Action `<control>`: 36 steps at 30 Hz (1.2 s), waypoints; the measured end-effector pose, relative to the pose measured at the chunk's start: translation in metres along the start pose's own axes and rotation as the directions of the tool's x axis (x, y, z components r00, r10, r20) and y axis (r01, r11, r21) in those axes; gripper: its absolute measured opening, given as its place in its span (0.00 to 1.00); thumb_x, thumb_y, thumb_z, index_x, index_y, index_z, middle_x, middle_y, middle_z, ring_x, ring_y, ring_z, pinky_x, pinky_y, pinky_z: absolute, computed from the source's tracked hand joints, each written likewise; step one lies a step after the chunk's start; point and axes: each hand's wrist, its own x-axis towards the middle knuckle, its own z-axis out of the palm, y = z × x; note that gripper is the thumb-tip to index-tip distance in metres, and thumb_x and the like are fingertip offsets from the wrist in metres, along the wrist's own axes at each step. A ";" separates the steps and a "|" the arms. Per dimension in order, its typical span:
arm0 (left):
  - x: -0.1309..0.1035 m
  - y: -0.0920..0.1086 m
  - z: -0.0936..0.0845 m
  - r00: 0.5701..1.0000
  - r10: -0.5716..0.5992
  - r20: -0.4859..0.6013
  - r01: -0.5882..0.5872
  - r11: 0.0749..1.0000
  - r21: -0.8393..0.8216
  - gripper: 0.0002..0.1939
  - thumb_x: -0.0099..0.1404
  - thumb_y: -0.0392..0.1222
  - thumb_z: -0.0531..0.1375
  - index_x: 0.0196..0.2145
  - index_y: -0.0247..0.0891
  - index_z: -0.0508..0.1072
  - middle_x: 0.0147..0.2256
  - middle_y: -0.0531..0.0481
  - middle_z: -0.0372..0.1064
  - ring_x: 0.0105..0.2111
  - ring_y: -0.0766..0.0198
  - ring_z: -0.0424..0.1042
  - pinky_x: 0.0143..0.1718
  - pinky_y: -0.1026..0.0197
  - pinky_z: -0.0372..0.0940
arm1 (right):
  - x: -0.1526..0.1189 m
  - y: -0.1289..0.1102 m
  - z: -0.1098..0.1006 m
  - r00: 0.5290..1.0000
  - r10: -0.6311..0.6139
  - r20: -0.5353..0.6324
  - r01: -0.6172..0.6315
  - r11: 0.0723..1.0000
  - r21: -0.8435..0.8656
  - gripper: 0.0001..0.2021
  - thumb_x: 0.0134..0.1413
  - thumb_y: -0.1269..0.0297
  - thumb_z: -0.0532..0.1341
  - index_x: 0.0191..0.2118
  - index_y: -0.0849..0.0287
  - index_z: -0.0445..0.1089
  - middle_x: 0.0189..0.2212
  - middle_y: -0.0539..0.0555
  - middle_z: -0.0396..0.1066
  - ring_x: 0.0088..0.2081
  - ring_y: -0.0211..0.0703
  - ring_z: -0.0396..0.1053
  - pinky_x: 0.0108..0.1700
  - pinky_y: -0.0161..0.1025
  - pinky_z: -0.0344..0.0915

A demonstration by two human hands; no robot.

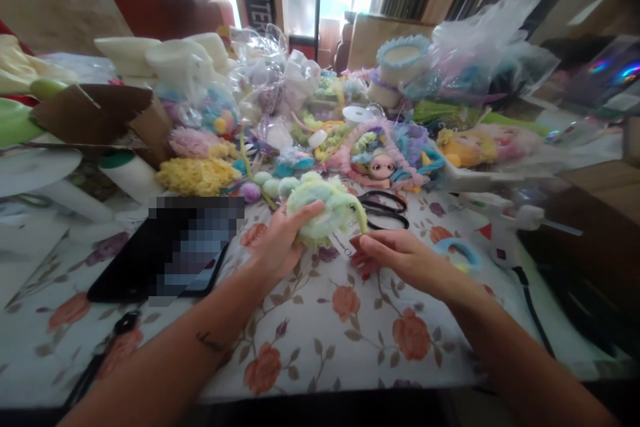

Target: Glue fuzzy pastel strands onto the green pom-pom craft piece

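Observation:
A fluffy pale green and yellow craft piece [320,203] is in my left hand [290,240], the thumb across its front. Along its right side curves a yellow-green strip [358,213]. My right hand [383,255] has its fingers closed at the lower end of that strip. Beside these fingers is a small white label [343,243] with dark lettering. Black-handled scissors [383,209] lie just beyond my right hand. Light green pompoms [270,185] sit behind the craft piece.
A tablet [165,253] lies on the flowered tablecloth [300,340] at left. On the right are a hot glue gun [505,220] with its cable and a light blue ring [457,250]. Yarn, ribbons, a doll face [383,167], plastic bags and a cardboard box [100,113] crowd the back.

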 end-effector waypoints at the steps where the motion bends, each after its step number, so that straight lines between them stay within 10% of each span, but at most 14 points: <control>1: 0.000 0.001 0.000 1.000 0.009 0.013 -0.009 1.000 -0.003 0.18 0.53 0.42 0.78 0.40 0.39 0.78 0.39 0.51 0.82 0.38 0.61 0.81 0.41 0.63 0.75 | 0.012 0.001 0.006 1.000 0.023 0.011 -0.024 0.996 0.090 0.25 0.57 0.37 0.69 0.33 0.58 0.79 0.32 0.55 0.81 0.35 0.50 0.81 0.42 0.45 0.78; 8: -0.002 -0.001 0.003 0.999 0.020 0.030 -0.022 0.998 0.065 0.20 0.53 0.43 0.77 0.42 0.39 0.79 0.40 0.47 0.82 0.40 0.57 0.82 0.41 0.61 0.75 | 0.045 0.016 0.038 0.983 -0.176 -0.055 0.175 0.803 0.570 0.15 0.57 0.49 0.73 0.45 0.52 0.80 0.44 0.53 0.82 0.49 0.49 0.79 0.54 0.43 0.74; 17: -0.011 0.003 0.013 1.000 0.013 0.012 -0.014 0.986 0.168 0.16 0.50 0.43 0.77 0.35 0.40 0.79 0.41 0.46 0.82 0.41 0.54 0.81 0.40 0.60 0.76 | 0.048 0.031 0.037 0.989 -0.088 -0.118 0.139 0.820 0.556 0.18 0.51 0.55 0.77 0.44 0.57 0.79 0.35 0.50 0.79 0.35 0.43 0.74 0.41 0.39 0.70; 36: 0.003 -0.004 -0.009 0.998 0.000 0.067 -0.023 0.936 0.351 0.31 0.48 0.49 0.80 0.47 0.36 0.79 0.43 0.43 0.83 0.39 0.55 0.80 0.38 0.59 0.74 | 0.047 0.037 0.036 0.965 -0.148 -0.217 0.247 0.793 0.557 0.19 0.50 0.56 0.76 0.47 0.55 0.78 0.45 0.55 0.83 0.49 0.54 0.80 0.52 0.47 0.74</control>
